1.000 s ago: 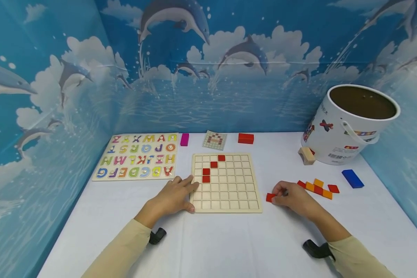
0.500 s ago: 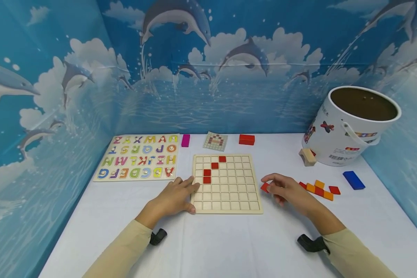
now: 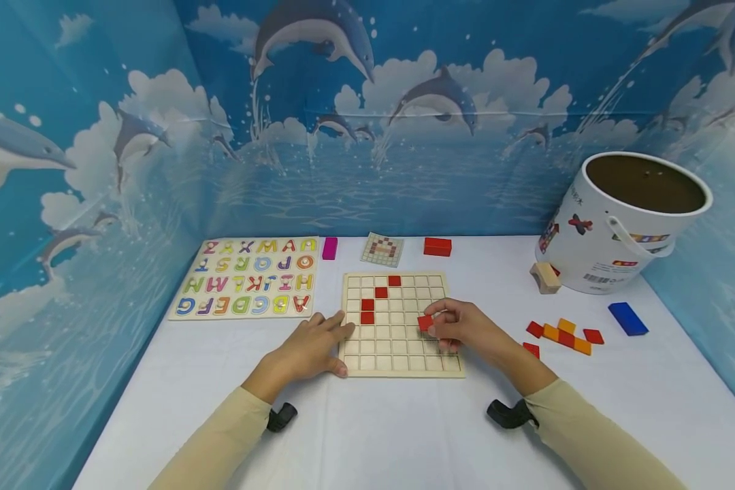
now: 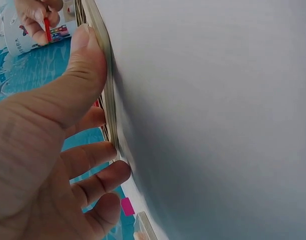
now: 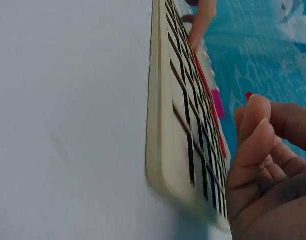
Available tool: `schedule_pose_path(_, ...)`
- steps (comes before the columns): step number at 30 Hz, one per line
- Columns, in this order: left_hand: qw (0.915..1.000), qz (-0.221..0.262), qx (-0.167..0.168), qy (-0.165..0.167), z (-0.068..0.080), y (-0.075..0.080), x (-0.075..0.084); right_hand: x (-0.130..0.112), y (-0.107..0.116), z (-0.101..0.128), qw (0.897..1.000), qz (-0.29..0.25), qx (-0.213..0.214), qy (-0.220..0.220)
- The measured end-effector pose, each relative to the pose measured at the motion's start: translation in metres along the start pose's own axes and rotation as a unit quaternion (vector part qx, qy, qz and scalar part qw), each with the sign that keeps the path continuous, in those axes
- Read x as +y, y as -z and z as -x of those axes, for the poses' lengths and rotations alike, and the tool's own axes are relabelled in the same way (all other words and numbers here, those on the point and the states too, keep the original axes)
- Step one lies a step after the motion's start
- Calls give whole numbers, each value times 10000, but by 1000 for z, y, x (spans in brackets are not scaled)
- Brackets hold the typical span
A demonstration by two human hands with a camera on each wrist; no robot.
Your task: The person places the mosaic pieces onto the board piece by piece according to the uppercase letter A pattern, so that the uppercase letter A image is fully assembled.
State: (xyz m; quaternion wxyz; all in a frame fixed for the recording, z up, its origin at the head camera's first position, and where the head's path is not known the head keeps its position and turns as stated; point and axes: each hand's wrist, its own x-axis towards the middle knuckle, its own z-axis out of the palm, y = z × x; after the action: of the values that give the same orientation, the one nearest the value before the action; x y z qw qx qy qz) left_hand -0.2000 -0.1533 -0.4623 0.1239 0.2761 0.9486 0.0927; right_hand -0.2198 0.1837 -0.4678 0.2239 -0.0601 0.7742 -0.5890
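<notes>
A wooden grid board (image 3: 398, 354) lies in the middle of the white table, with several red tiles (image 3: 367, 311) set in a diagonal line in its upper left cells. My right hand (image 3: 459, 325) hovers over the board's right side and pinches a red square tile (image 3: 425, 322) at its fingertips. The left hand (image 3: 309, 347) rests flat on the table, fingers straight, thumb and fingers touching the board's left edge (image 4: 105, 75). In the right wrist view the board (image 5: 178, 150) is seen edge-on beside my curled fingers (image 5: 258, 150).
Loose red and orange tiles (image 3: 563, 335) lie right of the board. A white bucket (image 3: 618, 224), a wooden block (image 3: 545, 276) and a blue block (image 3: 627, 318) stand at the right. An alphabet puzzle (image 3: 248, 286), pink block (image 3: 329, 248), pattern card (image 3: 382, 249) and red block (image 3: 437, 246) sit behind.
My right hand picked a red tile up from the table right of the board and carried it left, over the board's right cells. The left hand stayed put.
</notes>
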Motion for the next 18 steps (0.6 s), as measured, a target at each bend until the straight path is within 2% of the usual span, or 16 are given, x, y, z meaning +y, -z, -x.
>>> schedule_pose_path(6,10000,-3,-19,35,0,1,2,-14,-35,-20,9999,-90,32,100)
schedule_pose_path(10,10000,19,-28,28,1,1,1,-23,-59,-30,9999,119,39,21)
schedule_pose_path(14,10000,67,-34,24,1,1,1,-30,-76,-39,9958,899,139,128)
schedule_pose_path(18,10000,63,-10,3,1,1,0,-32,-87,-46,9823,1818,326,318)
